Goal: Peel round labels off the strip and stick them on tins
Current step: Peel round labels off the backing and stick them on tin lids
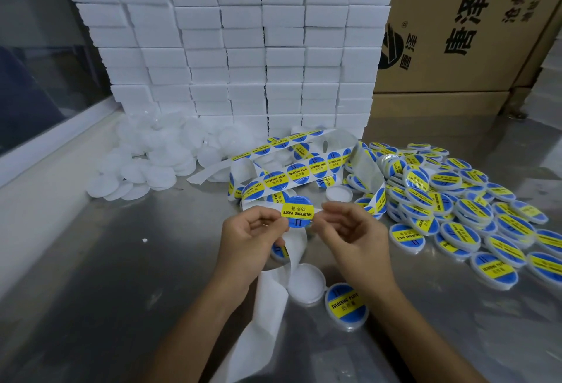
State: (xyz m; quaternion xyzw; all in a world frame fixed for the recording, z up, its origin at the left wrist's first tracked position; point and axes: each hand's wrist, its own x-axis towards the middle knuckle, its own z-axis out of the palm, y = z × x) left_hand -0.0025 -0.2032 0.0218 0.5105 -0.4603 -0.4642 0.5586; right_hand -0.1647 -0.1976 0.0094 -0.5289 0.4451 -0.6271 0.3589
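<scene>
White box stack [231, 42] at 12 o'clock, cardboard cartons [456, 32] at 1. Steel table [106, 276] below. Labelled tins [474, 215] heaped at 3; plain white tins [146, 163] at 10. Strip [292, 169] loops through centre, bare backing trailing to 6. Left hand [252, 239] pinches the strip. Right hand [349, 230], fingers curled, just beside a round label [298, 215]; contact unclear.

A round label [297, 211] is sitting between the fingertips of the left hand [252, 238] and right hand [352, 235]. Below them, the label strip [282, 256] is trailing over the table [115, 261]. Labelled tins [456, 209] are lying right; white boxes [231, 42] are standing stacked behind.
</scene>
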